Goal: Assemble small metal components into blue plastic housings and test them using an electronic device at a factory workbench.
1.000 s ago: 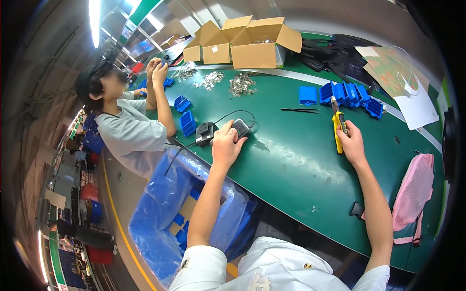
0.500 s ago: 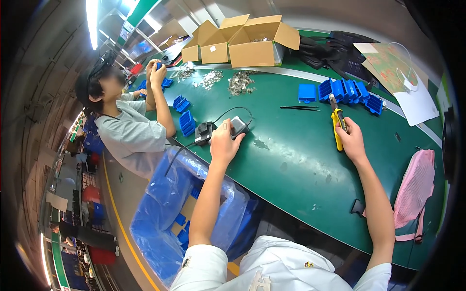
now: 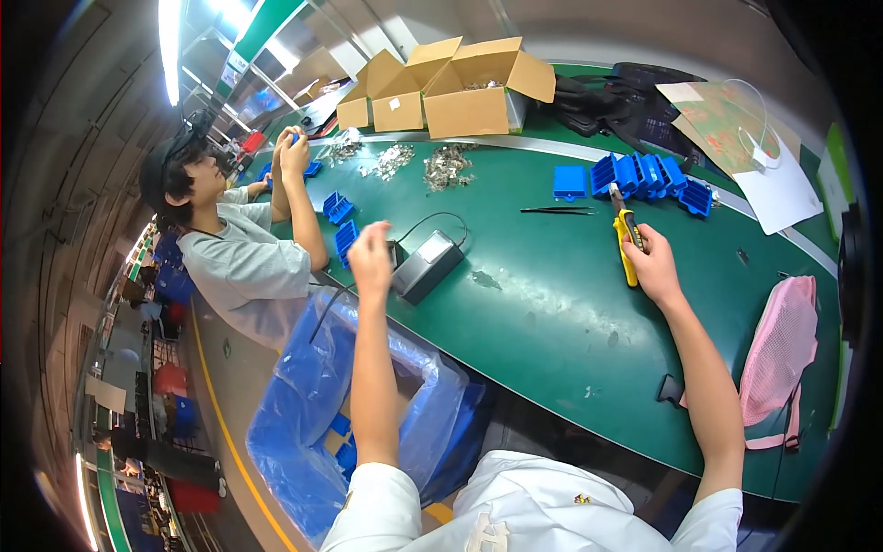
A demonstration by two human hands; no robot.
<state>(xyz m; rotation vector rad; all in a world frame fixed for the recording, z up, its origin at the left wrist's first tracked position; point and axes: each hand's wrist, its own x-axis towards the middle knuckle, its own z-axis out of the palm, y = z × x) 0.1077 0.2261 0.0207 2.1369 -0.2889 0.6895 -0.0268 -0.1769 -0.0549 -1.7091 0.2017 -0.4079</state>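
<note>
My right hand [image 3: 651,264] is closed around yellow-and-black pliers [image 3: 627,241]. Their jaws point away from me, up against the near end of a row of blue compartment boxes [image 3: 644,175]. My left hand [image 3: 371,265] is raised over the table's left edge, slightly blurred; its fingers look loosely apart and nothing shows in them. Just right of it lies a black box-shaped device [image 3: 429,267] with a cable. Beyond the hand are a blue compartment tray [image 3: 346,241] and another blue tray [image 3: 338,207]. A flat blue piece [image 3: 569,182] and black tweezers [image 3: 557,211] lie left of the pliers.
Piles of small metal parts [image 3: 448,167] lie before open cardboard boxes [image 3: 469,110]. A co-worker [image 3: 248,248] at left holds a small blue piece. A bin lined with blue plastic [image 3: 294,432] stands below the table's left edge. A pink mesh bag [image 3: 780,350] lies at right.
My left hand has let go of the black device and moved left. The device now lies turned, nearer the table's front edge. My right hand still holds the pliers at the blue boxes.
</note>
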